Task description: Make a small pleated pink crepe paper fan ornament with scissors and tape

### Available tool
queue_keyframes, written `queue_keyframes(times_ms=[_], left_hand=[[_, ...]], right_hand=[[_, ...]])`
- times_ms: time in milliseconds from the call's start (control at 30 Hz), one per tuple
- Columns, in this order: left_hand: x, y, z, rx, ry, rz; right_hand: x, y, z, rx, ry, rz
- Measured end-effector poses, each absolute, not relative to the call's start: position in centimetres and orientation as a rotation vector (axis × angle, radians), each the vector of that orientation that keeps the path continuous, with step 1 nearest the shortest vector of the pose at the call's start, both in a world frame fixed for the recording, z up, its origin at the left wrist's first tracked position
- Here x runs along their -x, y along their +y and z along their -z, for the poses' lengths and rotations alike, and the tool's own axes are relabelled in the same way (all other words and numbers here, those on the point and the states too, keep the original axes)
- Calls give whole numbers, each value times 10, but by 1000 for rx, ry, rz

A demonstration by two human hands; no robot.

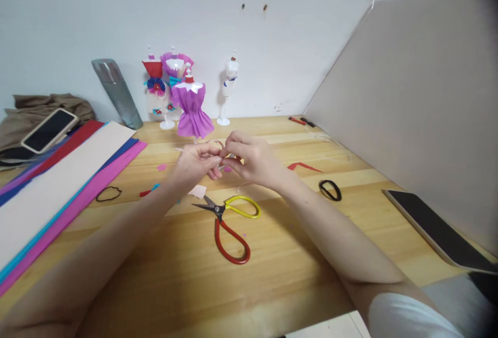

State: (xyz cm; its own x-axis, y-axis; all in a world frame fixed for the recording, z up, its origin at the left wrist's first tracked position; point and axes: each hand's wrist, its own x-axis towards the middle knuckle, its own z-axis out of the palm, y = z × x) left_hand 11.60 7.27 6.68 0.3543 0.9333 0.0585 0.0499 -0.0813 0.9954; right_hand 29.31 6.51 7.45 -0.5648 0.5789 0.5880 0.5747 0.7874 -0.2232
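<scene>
Both hands meet above the middle of the wooden table (295,276), fingertips touching. My left hand (198,163) is closed, thumb against fingers; what it pinches is too small to name. Pinched as well, my right hand (251,157) meets it from the right, its held item hidden among the fingers. Below them lie open scissors (220,211) with one yellow and one red handle. A pale pink paper scrap (198,191) is beside the blades. Behind the hands stands a small dress form in a purple paper dress (193,110).
Crepe paper strips (73,172), a phone (50,129) and a grey bottle (119,94) are at the left. More small dress forms (231,86) stand by the wall. A black hair tie (330,190), red strip (305,166) and dark tablet (436,229) lie to the right.
</scene>
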Motion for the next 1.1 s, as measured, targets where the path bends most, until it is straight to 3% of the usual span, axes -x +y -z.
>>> queue_keyframes(times_ms=[533,1100], left_hand=[[-115,76,-61,-1525,950,-986],[-113,76,-66,-1549,906,-944]], right_hand=[[-310,72,-84,1039,-2222,-71],[-309,77,-79,890,-2312,-78]])
